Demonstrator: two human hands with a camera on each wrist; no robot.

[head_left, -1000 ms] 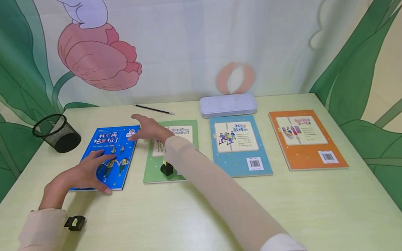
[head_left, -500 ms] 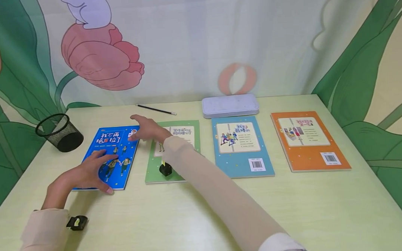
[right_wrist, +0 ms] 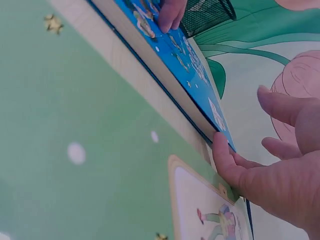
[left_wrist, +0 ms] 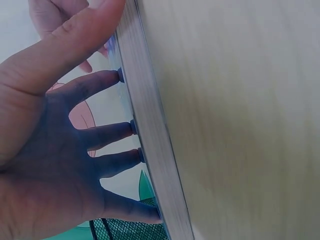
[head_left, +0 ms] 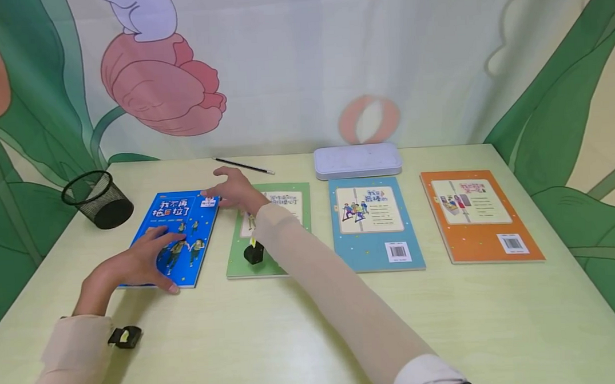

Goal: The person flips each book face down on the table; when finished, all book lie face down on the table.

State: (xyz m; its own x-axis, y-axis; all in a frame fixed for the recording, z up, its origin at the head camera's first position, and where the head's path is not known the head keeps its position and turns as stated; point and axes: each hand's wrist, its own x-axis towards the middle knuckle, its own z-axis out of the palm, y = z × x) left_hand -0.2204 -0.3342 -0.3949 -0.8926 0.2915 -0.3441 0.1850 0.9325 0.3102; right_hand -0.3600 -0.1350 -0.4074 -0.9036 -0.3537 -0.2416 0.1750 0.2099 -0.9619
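Note:
My left hand point(head_left: 137, 261) spreads its fingers over the near left part of a blue book point(head_left: 200, 222) lying on the table. Its thumb lies along the book's near edge. In the left wrist view, the fingertips point(left_wrist: 131, 126) rest on the cover beside the page edge. My right hand point(head_left: 240, 192) is at the blue book's far right corner, its wrist over a green book point(head_left: 242, 260). In the right wrist view, one fingertip point(right_wrist: 221, 142) is right at that corner, while the other fingers stand loosely apart. The right forearm hides part of the green book.
A light blue book point(head_left: 361, 252) and an orange book point(head_left: 475, 245) lie further right on the table point(head_left: 242, 344). Behind them are a lilac case point(head_left: 357, 161) and a black pencil point(head_left: 244, 165). A black mesh pen holder point(head_left: 104, 201) leans at the far left.
The right hand's lower fingertip has slid back toward the far corner of the blue book, and its fingers have drawn in slightly. The left hand keeps its place. The head view has shifted slightly.

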